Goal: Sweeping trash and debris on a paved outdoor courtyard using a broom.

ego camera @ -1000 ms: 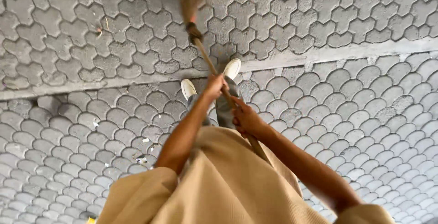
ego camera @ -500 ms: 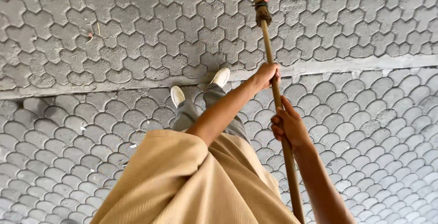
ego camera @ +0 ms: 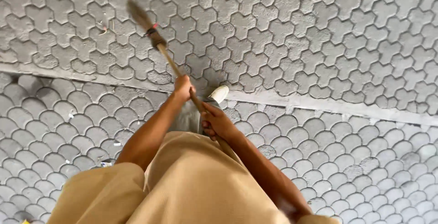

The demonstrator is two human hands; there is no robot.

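While both hands grip the wooden broom handle (ego camera: 175, 71), the left hand (ego camera: 184, 87) closed higher up and the right hand (ego camera: 214, 121) closed just below it, the bristle head (ego camera: 138, 16) is out to the upper left over the grey interlocking paving (ego camera: 319, 46). Small scraps of litter (ego camera: 104, 28) lie near the bristles, and more bits (ego camera: 106, 164) sit on the scalloped pavers by the left arm. By the look of it, the sweeping is only partly done, with debris left on both sides.
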